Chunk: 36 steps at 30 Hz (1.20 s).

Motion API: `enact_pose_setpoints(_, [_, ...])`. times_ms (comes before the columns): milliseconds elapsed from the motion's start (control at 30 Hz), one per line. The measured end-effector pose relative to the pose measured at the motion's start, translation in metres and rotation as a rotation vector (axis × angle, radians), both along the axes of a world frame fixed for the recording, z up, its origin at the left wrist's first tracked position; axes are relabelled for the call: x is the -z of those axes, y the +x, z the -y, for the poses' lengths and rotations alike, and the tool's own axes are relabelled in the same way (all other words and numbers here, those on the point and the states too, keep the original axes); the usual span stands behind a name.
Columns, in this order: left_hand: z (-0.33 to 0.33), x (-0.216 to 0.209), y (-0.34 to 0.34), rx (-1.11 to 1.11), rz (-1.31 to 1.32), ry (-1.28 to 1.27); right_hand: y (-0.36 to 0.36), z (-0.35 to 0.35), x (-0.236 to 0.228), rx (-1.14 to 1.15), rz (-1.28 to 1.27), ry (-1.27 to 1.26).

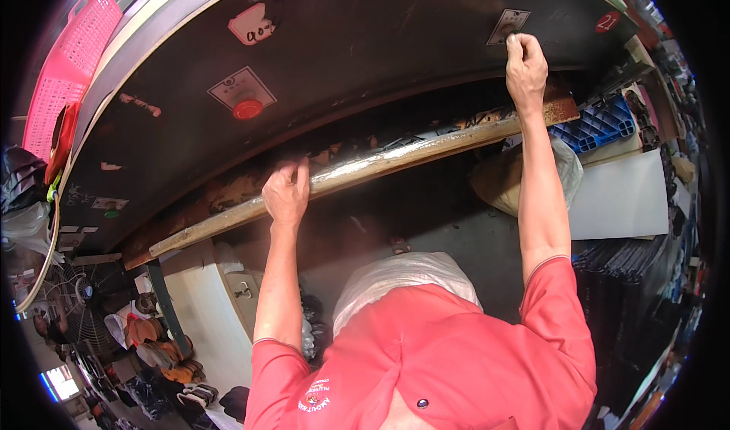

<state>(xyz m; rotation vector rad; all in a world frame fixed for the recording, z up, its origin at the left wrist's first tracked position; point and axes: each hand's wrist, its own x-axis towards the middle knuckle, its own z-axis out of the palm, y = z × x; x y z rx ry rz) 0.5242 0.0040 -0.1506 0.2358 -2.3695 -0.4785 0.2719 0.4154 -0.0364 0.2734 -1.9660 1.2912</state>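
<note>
My right hand (pixel 526 72) is raised to the dark machine panel (pixel 365 42). Its thumb and fingers are closed on a small dark knob in the middle of a pale label plate (pixel 502 25), and they cover most of it. Lower and to the left, my left hand (pixel 286 194) is over the wooden rail (pixel 395 158), which runs along the panel's foot. Its fingers are curled in at the dark gap behind the rail; what they hold, if anything, is hidden.
A red push button (pixel 247 109) and a green button (pixel 112 212) sit on the panel. At the upper left stands a pink basket (pixel 61 80). On the right are a blue crate (pixel 597 126), a pale sheet (pixel 620 198) and stacked black sheets (pixel 627 278). A fan (pixel 80 289) stands lower left.
</note>
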Motion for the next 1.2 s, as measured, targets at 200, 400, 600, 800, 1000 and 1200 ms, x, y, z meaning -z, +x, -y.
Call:
enact_pose_setpoints(200, [-0.001, -0.004, -0.001, -0.026, -0.032, 0.002, 0.057, 0.038, 0.101, 0.002, 0.237, -0.078])
enact_pose_setpoints(400, [-0.001, -0.008, -0.002, -0.043, -0.003, -0.007, 0.069, 0.053, 0.135, 0.055, 0.332, 0.311])
enact_pose_setpoints(600, [0.002, -0.006, -0.002, -0.015, 0.017, 0.014, 0.07, 0.054, 0.134, 0.06, 0.294, 0.318])
enact_pose_setpoints(800, [0.002, -0.004, 0.001, -0.005, 0.058, 0.061, 0.067, 0.05, 0.142, -0.001, 0.349, 0.33])
enact_pose_setpoints(1000, [-0.005, 0.001, 0.015, 0.028, 0.034, 0.116, 0.078, 0.046, 0.154, -0.023, 0.375, 0.323])
enact_pose_setpoints(1200, [-0.027, 0.015, 0.068, 0.053, 0.046, 0.086, 0.132, 0.023, 0.172, 0.027, 0.361, 0.321])
